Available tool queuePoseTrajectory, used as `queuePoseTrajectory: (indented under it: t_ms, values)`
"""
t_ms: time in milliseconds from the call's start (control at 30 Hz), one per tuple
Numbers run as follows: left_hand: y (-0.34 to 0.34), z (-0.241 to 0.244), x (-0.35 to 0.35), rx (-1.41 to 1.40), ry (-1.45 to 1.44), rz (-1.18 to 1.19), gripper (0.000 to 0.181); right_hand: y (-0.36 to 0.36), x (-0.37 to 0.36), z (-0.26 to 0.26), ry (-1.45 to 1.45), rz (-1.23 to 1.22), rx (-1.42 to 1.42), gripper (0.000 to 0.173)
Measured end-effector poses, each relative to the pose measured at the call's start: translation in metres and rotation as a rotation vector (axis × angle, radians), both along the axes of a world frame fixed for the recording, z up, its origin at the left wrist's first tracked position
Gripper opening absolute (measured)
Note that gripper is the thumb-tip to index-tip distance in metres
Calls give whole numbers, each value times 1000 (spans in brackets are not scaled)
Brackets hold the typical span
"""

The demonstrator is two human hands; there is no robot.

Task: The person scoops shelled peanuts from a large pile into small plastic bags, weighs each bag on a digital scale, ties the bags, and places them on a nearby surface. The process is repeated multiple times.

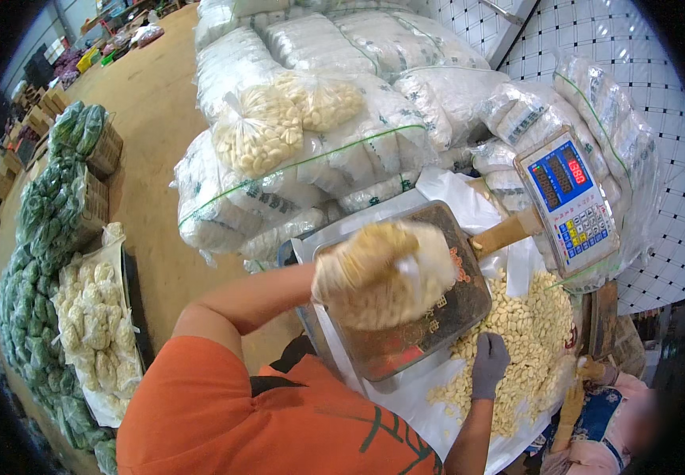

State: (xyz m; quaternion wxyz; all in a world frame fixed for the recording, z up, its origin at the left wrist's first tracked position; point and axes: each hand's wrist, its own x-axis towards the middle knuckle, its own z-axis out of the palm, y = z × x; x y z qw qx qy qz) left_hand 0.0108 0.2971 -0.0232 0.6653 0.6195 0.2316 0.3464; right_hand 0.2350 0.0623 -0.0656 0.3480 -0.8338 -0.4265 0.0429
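My left hand (366, 255), in a pale yellowish glove, grips the top of a clear plastic bag (390, 291) filled with pale pieces that look like peeled beans or garlic cloves; the bag is blurred. It hangs over the dark metal pan (461, 314) of a digital scale, and I cannot tell if it touches. The scale's display panel (568, 199) is lit, on a post to the right. My right hand (490, 362), in a grey glove, rests at the near left part of a heap of loose pale pieces (526, 332); its fingers look curled, and whether they hold any is hidden.
Two filled bags (259, 133) lie on big plastic-wrapped bundles (330, 154) beyond the scale. White sheeting (414, 386) lies under the heap. At left stand bagged green vegetables (51, 214) and a stack of pale filled bags (96, 320). Another person (607, 415) works at lower right.
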Motion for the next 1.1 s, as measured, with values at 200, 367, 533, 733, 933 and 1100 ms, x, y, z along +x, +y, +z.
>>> queuePoseTrajectory:
  t_ms: [200, 367, 533, 733, 933, 1100]
  values:
    - [123, 66, -36, 313, -294, 352, 36, -22, 11, -12, 135, -119, -86, 15]
    - [177, 69, -41, 1294, 737, 1088, 42, -9, 2, -21, 46, -38, -26, 16]
    - [147, -7, 52, 1403, 872, 507, 34, -17, -4, -30, 118, -136, -156, 19]
    - [172, -108, 179, 975, 657, 44, 20, -31, -6, -31, 200, -289, -156, 21]
    - [176, -150, 289, 995, 936, -301, 40, -65, -7, -70, 240, -353, -96, 17]
    - [184, -176, 329, 1182, 1128, -738, 42, -49, -14, -42, 294, -519, -293, 20]
